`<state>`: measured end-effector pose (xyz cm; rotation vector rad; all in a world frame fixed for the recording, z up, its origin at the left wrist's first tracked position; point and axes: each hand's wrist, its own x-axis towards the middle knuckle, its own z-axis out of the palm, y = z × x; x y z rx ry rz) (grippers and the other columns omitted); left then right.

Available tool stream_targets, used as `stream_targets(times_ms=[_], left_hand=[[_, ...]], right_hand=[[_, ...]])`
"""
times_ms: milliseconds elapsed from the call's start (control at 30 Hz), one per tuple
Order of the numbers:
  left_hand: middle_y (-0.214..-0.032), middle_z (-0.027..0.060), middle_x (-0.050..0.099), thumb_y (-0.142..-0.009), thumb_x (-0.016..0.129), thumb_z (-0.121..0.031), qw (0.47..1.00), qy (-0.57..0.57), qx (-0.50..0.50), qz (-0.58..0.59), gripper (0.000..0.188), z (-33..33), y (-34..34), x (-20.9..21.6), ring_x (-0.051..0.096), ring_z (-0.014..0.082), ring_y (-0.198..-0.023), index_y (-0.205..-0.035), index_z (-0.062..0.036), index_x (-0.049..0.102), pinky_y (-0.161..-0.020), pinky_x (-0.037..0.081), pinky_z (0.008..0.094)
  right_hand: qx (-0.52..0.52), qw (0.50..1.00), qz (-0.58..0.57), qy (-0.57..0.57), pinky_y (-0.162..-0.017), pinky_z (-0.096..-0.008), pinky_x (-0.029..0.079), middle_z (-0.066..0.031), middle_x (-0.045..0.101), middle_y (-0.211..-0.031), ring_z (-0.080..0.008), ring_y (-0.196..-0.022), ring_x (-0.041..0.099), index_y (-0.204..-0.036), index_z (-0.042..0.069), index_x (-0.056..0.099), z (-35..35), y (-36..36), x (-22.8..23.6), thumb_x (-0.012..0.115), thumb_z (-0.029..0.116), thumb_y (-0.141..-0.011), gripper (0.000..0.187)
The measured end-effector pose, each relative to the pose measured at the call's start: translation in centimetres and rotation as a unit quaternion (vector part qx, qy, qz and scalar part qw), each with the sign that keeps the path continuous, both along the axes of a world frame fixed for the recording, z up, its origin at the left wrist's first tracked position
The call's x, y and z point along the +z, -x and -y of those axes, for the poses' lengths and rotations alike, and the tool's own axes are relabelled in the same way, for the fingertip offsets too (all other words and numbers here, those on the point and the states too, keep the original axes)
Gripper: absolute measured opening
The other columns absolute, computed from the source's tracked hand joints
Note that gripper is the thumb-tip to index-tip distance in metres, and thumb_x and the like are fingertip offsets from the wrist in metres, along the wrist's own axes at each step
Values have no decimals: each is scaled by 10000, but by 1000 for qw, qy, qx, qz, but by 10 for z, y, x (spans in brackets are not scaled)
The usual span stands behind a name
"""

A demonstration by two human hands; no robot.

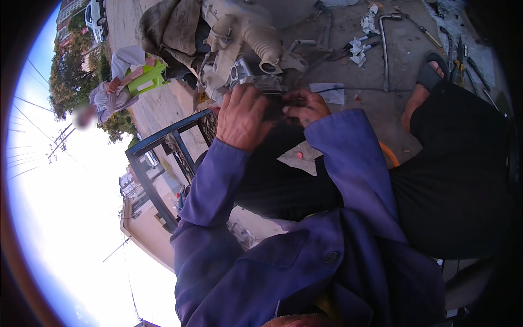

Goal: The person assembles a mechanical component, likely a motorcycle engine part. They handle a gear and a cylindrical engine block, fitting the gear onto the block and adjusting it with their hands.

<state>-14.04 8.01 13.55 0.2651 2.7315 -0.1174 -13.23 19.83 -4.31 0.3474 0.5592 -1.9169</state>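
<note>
A dusty grey engine [239, 38], with a ribbed tapering housing and an open round port, lies in front of me at the top of the view. At its near end is a finned metal part [268, 83]. Curled over the near side of that part is my left hand [242, 117], its fingers bent and their tips hidden. Close beside it, my right hand [306, 108] has thumb and forefinger pinched together at the part's edge. Whatever sits between those fingers is dark and too small to make out.
An L-shaped wrench [386, 52], crumpled white paper [358, 52] and several hand tools lie on the ground to the right. A brown cloth [169, 32] lies left of the engine. A blue metal frame [150, 169] stands at left. Beyond, a person sits near a green chair [146, 80].
</note>
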Motion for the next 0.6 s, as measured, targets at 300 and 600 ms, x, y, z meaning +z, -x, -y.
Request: stream_targets(times_ms=[300, 600], left_hand=[[-1138, 115, 604, -580, 853, -154, 999, -25, 25, -21, 473, -3, -4, 0, 547, 350, -1149, -1009, -75, 669, -932, 459, 461], [-1121, 126, 646, -596, 855, -125, 998, -58, 19, -25, 445, 7, -2, 4, 578, 357, -1142, -992, -46, 670, -957, 490, 456]], right_hand=[[-8, 999, -18, -34, -686, -311, 569, -156, 714, -973, -186, -807, 701, -1180, -21, 614, 2, -1, 3, 705, -13, -860, 333], [-28, 999, 12, -23, -740, -324, 579, -143, 697, -1033, -204, -871, 695, -1188, -30, 610, 1, -1, 8, 723, -4, -859, 349]])
